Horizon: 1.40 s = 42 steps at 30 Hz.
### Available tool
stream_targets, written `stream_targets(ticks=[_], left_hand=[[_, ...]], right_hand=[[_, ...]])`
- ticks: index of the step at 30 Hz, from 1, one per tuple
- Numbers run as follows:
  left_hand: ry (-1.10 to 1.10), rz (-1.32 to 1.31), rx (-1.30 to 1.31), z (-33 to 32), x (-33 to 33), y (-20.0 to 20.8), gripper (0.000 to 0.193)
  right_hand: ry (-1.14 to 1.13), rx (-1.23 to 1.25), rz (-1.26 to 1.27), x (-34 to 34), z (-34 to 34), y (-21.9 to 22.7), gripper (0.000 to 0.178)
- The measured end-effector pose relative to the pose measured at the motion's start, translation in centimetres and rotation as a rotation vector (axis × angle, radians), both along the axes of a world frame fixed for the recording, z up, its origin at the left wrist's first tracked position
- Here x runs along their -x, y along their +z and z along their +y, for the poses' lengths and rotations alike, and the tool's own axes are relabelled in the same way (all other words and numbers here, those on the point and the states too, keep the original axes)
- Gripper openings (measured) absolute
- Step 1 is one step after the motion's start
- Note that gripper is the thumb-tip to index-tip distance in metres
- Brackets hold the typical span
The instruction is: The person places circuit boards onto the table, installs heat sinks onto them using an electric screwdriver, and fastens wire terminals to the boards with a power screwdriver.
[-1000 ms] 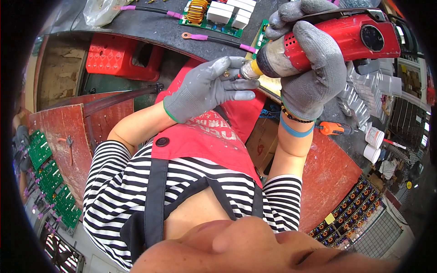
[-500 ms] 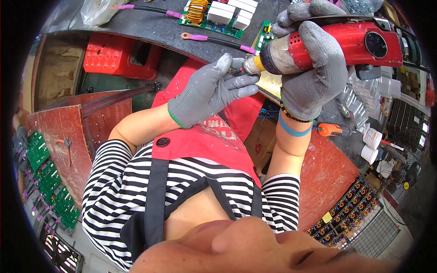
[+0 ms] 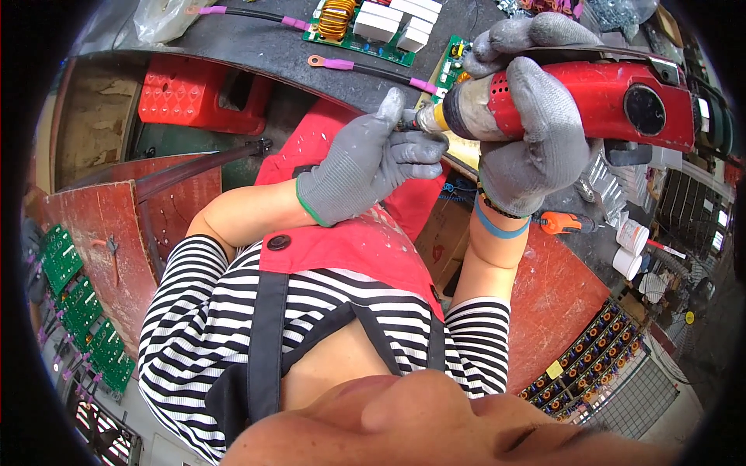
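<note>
My right hand (image 3: pixel 536 132), in a grey coated glove, is wrapped round a red power driver (image 3: pixel 602 97) with a worn grey nose and a yellow ring. The tool lies level, its tip pointing left. My left hand (image 3: pixel 373 159), gloved too, is at that tip, thumb up and fingers curled in. Between thumb and fingers sits a small dark piece (image 3: pixel 406 124), too small to name. Beyond the hands, a green circuit board (image 3: pixel 396 56) with a copper coil and white blocks lies on the dark bench (image 3: pixel 264 58). A smaller green board (image 3: pixel 451 70) is partly hidden behind the driver.
Black cables with purple sleeves (image 3: pixel 365 71) lie along the bench edge. A red plastic stool (image 3: pixel 194 97) stands below at left. An orange-handled tool (image 3: pixel 561 223) and white tubs (image 3: pixel 631 245) are at right. Green boards (image 3: pixel 78 303) stand at far left, coil parts (image 3: pixel 598 361) at lower right.
The driver has tilted and shifted slightly downward with my right hand. My left hand has moved a little right, its fingers curling more at the tip.
</note>
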State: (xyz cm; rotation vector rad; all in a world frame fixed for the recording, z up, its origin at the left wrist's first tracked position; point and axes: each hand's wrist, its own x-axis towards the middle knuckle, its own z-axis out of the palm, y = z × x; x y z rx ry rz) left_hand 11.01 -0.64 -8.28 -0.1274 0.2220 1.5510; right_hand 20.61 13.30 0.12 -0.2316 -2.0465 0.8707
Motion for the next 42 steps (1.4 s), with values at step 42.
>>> stream_targets(ticks=[42], left_hand=[[-0.334,2.974,-0.165,6.5,7.2,-1.1,0.054]], right_hand=[[-0.373,0.695,0.301,2.9,2.9,3.4,0.029]])
